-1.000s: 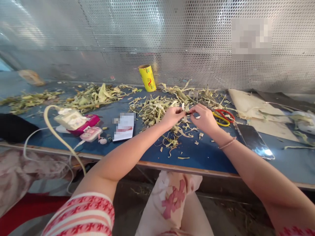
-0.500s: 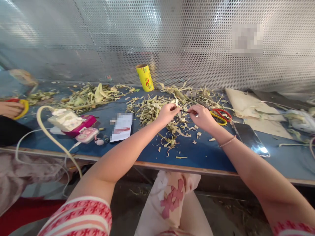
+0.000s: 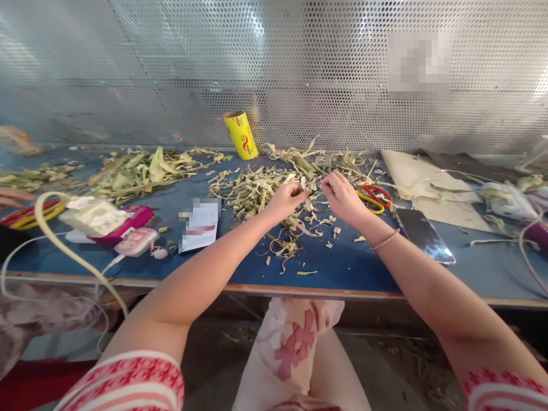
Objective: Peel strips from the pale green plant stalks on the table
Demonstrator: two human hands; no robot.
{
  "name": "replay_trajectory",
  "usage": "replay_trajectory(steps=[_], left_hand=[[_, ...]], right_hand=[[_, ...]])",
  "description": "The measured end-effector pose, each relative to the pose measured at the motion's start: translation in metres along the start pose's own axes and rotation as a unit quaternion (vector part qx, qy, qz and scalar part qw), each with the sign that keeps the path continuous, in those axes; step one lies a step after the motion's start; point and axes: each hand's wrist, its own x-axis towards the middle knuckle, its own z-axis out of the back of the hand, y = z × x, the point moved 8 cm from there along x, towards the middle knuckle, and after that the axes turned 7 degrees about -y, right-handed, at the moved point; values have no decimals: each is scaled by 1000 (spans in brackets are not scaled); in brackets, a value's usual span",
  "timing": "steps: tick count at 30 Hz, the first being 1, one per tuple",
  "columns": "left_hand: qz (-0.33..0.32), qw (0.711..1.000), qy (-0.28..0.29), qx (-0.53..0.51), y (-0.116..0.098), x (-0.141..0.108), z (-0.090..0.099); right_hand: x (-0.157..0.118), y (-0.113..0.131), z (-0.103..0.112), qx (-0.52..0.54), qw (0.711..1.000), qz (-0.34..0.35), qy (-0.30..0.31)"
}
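My left hand [image 3: 291,198] is closed in a pinch over the pile of dried plant scraps [image 3: 250,191], with a small dark strand and a pale scrap at its fingertips. Just to its right, my right hand [image 3: 339,191] has its fingers pressed together; what they hold, if anything, is too small to make out. A small gap lies between the two hands. Scissors with red and yellow handles [image 3: 377,200] lie beside my right hand, partly hidden by it. Loose pale scraps [image 3: 306,273] are scattered nearer the table's front edge.
A yellow roll [image 3: 242,136] stands behind the pile. Left are a phone-like device [image 3: 201,224], a pink case [image 3: 136,241], a cable [image 3: 81,251] and a leafy heap [image 3: 143,171]. Right are a phone [image 3: 423,235] and cardboard [image 3: 432,182]. Another person's hand [image 3: 15,197] shows far left.
My right hand has drawn slightly up and away from my left, and the dark strand no longer visibly spans them. The view has shifted right. The other person's hand has left the red and yellow handles.
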Motion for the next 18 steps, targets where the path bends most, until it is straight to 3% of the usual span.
replay_trajectory(steps=[4, 11, 18], left_hand=[[-28, 998, 50, 11, -11, -6, -10], [-70, 995, 76, 7, -17, -11, -17], [-40, 994, 75, -72, -18, -11, -21]], right_hand=[[-2, 2, -3, -4, 1000, -13, 3], [-7, 2, -12, 37, 996, -79, 20], [-6, -3, -12, 69, 990, -126, -3]])
